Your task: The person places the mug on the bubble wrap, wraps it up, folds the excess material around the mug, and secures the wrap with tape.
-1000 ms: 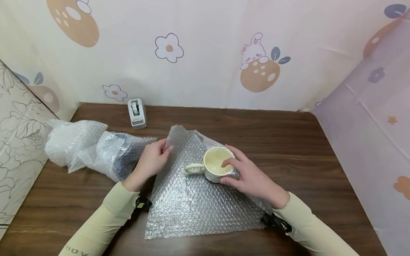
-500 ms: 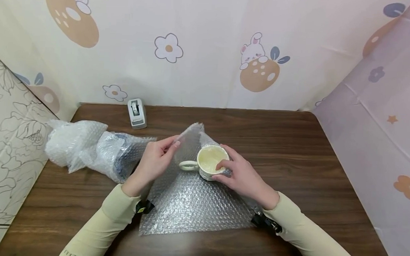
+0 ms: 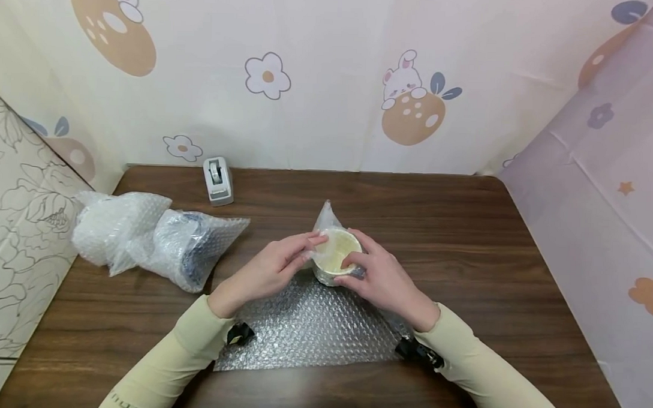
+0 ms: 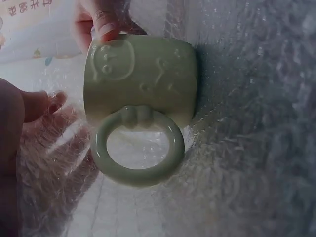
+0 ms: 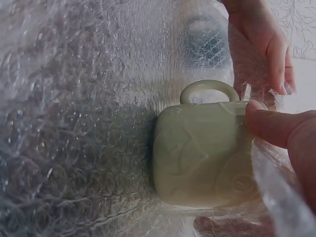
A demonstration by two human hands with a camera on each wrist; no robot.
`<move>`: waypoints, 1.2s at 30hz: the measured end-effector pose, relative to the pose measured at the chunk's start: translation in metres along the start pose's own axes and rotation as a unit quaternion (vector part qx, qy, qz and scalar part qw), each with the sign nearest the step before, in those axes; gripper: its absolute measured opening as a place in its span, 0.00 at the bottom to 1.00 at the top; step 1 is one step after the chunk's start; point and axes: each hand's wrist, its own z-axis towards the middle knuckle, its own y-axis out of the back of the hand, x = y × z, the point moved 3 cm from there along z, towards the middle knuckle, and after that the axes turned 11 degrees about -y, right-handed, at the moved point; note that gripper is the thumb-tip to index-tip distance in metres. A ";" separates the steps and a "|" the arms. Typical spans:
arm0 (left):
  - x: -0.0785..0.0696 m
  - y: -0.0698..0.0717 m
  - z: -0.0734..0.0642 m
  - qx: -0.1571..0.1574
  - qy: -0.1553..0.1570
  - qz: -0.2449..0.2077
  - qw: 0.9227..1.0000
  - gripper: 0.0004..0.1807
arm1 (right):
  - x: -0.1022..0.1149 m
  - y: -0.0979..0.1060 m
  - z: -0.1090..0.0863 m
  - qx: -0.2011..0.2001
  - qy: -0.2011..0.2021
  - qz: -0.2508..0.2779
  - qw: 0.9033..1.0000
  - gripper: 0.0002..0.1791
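Note:
A pale green mug [image 3: 340, 252] with raised decoration stands on a sheet of bubble wrap [image 3: 311, 332]. My right hand [image 3: 386, 278] holds the mug at its rim, a finger dipping inside and the thumb on the near outer side, with wrap gathered beside it. With fingers and thumb, my left hand [image 3: 272, 268] holds the wrap's left flap across the mug's left rim. In the head view this flap and hand cover the handle; the left wrist view shows the ring-shaped handle [image 4: 138, 177] under the raised sheet.
Two bubble-wrapped bundles lie at the left: a whitish bundle [image 3: 107, 226] and a blue-patterned bundle [image 3: 181, 247]. A grey tape dispenser [image 3: 218, 181] stands at the back of the dark wooden table [image 3: 466, 233]. Patterned cloth walls [image 3: 330, 108] enclose the table's back and sides.
My left hand has moved right, folding the wrap's left flap over the mug's handle and rim. The mug and my right hand have shifted slightly left.

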 end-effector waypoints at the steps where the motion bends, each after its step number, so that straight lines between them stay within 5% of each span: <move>1: -0.001 0.001 0.002 0.000 0.001 0.013 1.000 0.23 | 0.000 0.000 0.000 0.000 0.000 -0.001 1.000 0.14; 4: -0.004 0.003 0.010 0.009 0.007 0.057 0.998 0.31 | -0.001 0.001 0.000 -0.001 0.001 -0.003 1.000 0.15; 8: -0.006 0.003 0.022 0.057 0.026 0.113 0.992 0.42 | -0.002 0.001 0.000 -0.005 0.004 -0.006 1.000 0.15; 11: -0.003 0.006 0.025 0.070 0.073 0.120 0.988 0.44 | -0.003 0.000 0.001 -0.004 0.013 -0.007 1.000 0.15; 16: 0.016 0.027 0.023 0.017 0.201 0.011 0.979 0.33 | -0.002 -0.001 0.004 0.005 0.028 -0.013 0.999 0.15; 19: 0.031 0.039 0.019 -0.033 0.261 -0.115 0.958 0.28 | -0.003 -0.001 0.006 0.009 0.036 -0.021 0.999 0.15; 22: 0.041 0.045 0.014 -0.066 0.276 -0.228 0.931 0.26 | -0.003 0.000 0.007 0.014 0.050 -0.026 0.998 0.15; 24: 0.039 0.044 0.013 -0.064 0.253 -0.278 0.924 0.25 | -0.003 0.001 0.008 0.016 0.061 -0.029 0.998 0.15; 28: 0.018 0.031 0.017 -0.023 0.161 -0.254 0.953 0.23 | -0.002 0.003 0.010 0.017 0.067 -0.034 0.997 0.15; 32: -0.006 0.011 0.021 0.000 0.102 -0.088 0.991 0.21 | 0.000 0.004 0.010 0.017 0.061 -0.033 0.997 0.15; 34: -0.015 -0.001 0.022 0.012 0.071 0.017 0.997 0.22 | 0.000 0.004 0.010 0.016 0.059 -0.031 0.998 0.15; 36: -0.021 -0.013 0.022 0.024 0.033 0.127 0.991 0.23 | 0.000 0.004 0.010 0.011 0.062 -0.030 0.998 0.16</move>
